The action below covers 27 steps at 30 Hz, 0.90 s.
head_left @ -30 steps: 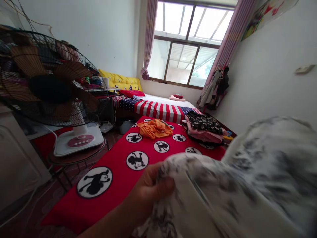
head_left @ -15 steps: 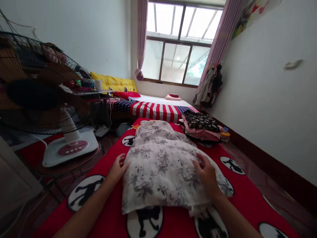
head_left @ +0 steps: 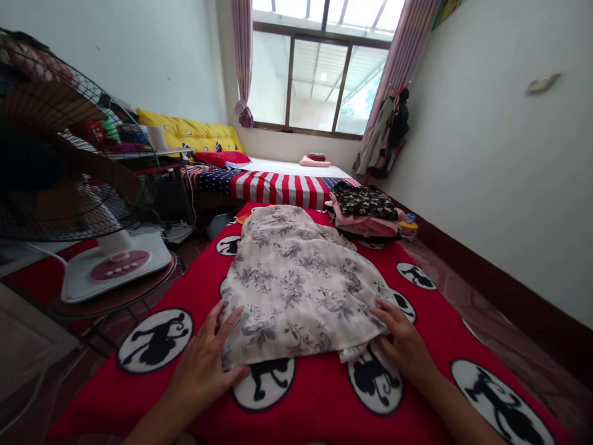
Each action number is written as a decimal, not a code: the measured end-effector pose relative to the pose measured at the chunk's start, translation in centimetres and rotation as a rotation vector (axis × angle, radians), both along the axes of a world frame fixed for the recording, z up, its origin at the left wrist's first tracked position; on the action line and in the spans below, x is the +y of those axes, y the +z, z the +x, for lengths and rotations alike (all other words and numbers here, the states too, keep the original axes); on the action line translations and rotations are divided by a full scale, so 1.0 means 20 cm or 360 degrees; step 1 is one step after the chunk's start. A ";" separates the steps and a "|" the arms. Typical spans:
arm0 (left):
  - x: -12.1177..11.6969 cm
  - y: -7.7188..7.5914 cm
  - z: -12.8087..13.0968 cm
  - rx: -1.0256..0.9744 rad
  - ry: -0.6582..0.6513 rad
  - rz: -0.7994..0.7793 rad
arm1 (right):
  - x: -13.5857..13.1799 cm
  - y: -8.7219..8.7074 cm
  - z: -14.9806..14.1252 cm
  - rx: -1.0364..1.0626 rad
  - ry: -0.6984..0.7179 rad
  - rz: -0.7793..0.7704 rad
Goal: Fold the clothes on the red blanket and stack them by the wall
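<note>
A white garment with grey flowers [head_left: 296, 284] lies spread on the red bed cover [head_left: 319, 402], which has black figures in white circles. At the garment's near left corner rests my left hand [head_left: 210, 355], fingers spread, the fingertips on the cloth and the thumb below its hem. My right hand [head_left: 403, 337] touches the garment's right edge with its fingers stretched and apart. Beneath the hem near that hand, a small bit of folded cloth [head_left: 353, 353] sticks out.
A stack of folded clothes [head_left: 365, 210] sits at the far right of the bed. To the left, an electric fan [head_left: 115, 262] stands on a round stool [head_left: 162, 281]. Another bed with a striped cover [head_left: 278, 188] is below the window [head_left: 319, 86].
Both hands have moved toward me, down to the garment's near corners, and the left fingers have spread. The garment lies flatter. The camera view has tilted downward.
</note>
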State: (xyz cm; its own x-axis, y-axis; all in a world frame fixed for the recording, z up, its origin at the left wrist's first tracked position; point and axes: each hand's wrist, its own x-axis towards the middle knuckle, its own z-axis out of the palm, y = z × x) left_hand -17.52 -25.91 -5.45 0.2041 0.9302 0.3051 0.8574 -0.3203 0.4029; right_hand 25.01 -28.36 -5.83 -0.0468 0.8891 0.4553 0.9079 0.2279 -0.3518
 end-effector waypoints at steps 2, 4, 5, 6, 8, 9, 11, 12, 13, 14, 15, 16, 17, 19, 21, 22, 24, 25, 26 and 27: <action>0.00 -0.03 0.04 0.0027 0.0032 0.0098 | 0.05 0.02 -0.02 0.0079 -0.0025 -0.0060; 0.02 -0.05 0.06 -0.0045 0.0013 0.0131 | 0.09 0.06 -0.05 0.0168 -0.0053 -0.0146; 0.04 -0.04 0.06 -0.0111 -0.0014 0.0119 | 0.11 0.10 -0.07 0.0230 -0.0087 -0.0176; 0.07 -0.03 0.06 -0.0198 -0.0041 0.0092 | 0.12 0.14 -0.09 0.0314 -0.0130 -0.0183; 0.14 0.02 0.03 -0.0417 -0.0047 0.0012 | 0.15 0.24 -0.13 0.0533 -0.0184 -0.0166; 0.17 0.06 0.02 -0.0548 -0.0020 -0.0032 | 0.16 0.29 -0.15 0.0645 -0.0179 -0.0161; 0.24 0.17 -0.02 -0.0823 0.0062 -0.0084 | 0.17 0.38 -0.18 0.0818 -0.0130 -0.0178; 0.26 0.24 -0.04 -0.0948 0.0114 -0.0084 | 0.18 0.42 -0.19 0.0864 -0.0112 -0.0189; 0.29 0.32 -0.06 -0.1048 0.0178 -0.0057 | 0.18 0.46 -0.21 0.0884 -0.0102 -0.0190; 0.30 0.39 -0.08 -0.1115 0.0250 -0.0014 | 0.18 0.49 -0.23 0.0888 -0.0099 -0.0172; 0.31 0.47 -0.09 -0.1160 0.0326 0.0040 | 0.17 0.52 -0.24 0.0887 -0.0099 -0.0154; 0.31 0.53 -0.10 -0.1198 0.0386 0.0090 | 0.15 0.55 -0.26 0.0884 -0.0095 -0.0149; 0.31 0.60 -0.11 -0.1240 0.0424 0.0132 | 0.13 0.57 -0.28 0.0884 -0.0081 -0.0159; 0.32 0.69 -0.12 -0.1344 0.0414 0.0169 | 0.08 0.63 -0.31 0.0896 -0.0035 -0.0210; 0.36 0.74 -0.15 -0.1373 0.0328 0.0187 | 0.05 0.68 -0.32 0.0897 0.0047 -0.0306; 0.39 0.75 -0.16 -0.1324 0.0255 0.0162 | 0.05 0.70 -0.32 0.0898 0.0094 -0.0396; 0.49 0.72 -0.18 -0.1047 0.0082 0.0014 | 0.09 0.70 -0.28 0.0921 0.0175 -0.0639; 0.54 0.69 -0.18 -0.0842 0.0026 -0.0058 | 0.12 0.67 -0.26 0.0929 0.0187 -0.0745; 0.58 0.65 -0.18 -0.0634 0.0002 -0.0092 | 0.17 0.64 -0.23 0.0910 0.0151 -0.0795; 0.62 0.60 -0.16 -0.0443 0.0019 -0.0054 | 0.22 0.59 -0.20 0.0850 0.0062 -0.0767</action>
